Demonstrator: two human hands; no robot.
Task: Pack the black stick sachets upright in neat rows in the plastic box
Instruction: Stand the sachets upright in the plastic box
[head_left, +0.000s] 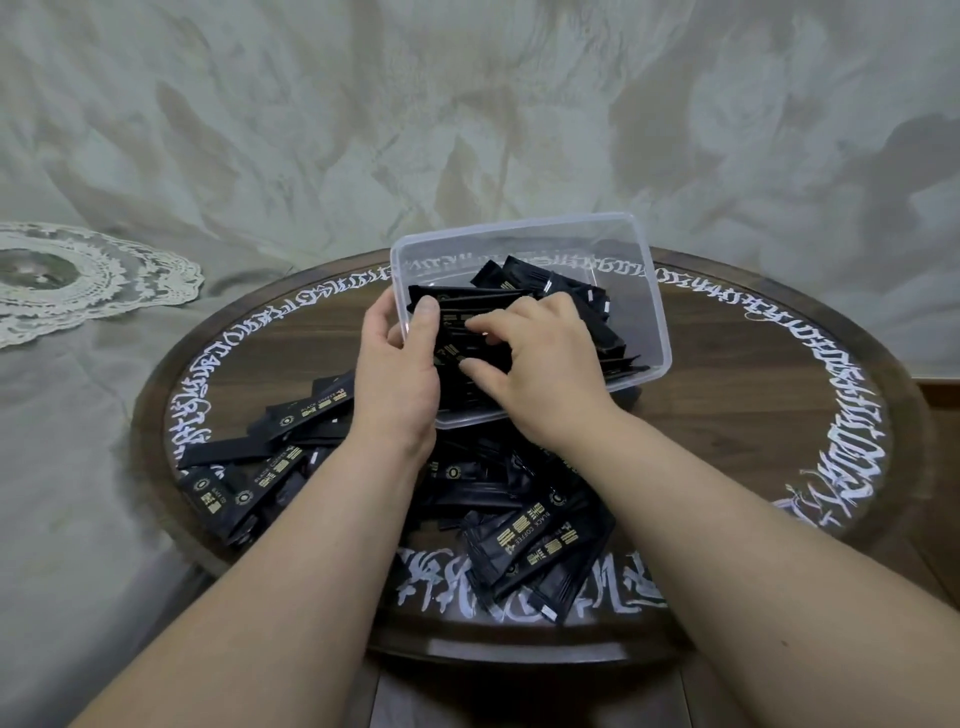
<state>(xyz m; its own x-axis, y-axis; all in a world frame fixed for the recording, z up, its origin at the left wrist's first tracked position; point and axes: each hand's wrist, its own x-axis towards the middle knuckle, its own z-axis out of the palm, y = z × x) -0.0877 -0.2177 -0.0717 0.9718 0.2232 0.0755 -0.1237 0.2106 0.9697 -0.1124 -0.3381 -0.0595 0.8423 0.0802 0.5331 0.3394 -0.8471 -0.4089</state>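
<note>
Round dark wooden table (727, 426), white script ringing its rim.
Clear rectangular plastic box (644, 312) tilts at centre; left hand (400, 374) grips its 9 o'clock wall, right hand (545, 364) pinches glossy black sachets (467, 322) inside. Loose sachets (270, 467) lie heaped toward 7 o'clock. Lace doily (104, 275) sits beyond, at 10.

Table: a round, dark wooden table (727, 441) stood in the middle of the room, its grain showing under a glossy top.
Lettering: a ring of white calligraphy (852, 431) ran all the way round the tabletop, just inside the rim.
Cloth: a pale grey-green cloth (467, 114) with a large, faint, leafy pattern filled the space behind and to the left of the table.
Doily: a white lace doily (104, 280) lay on that cloth at the far left, well apart from the table, with a darker round centre.
Floor: a strip of brown wood (940, 395) showed at the right edge.
</note>
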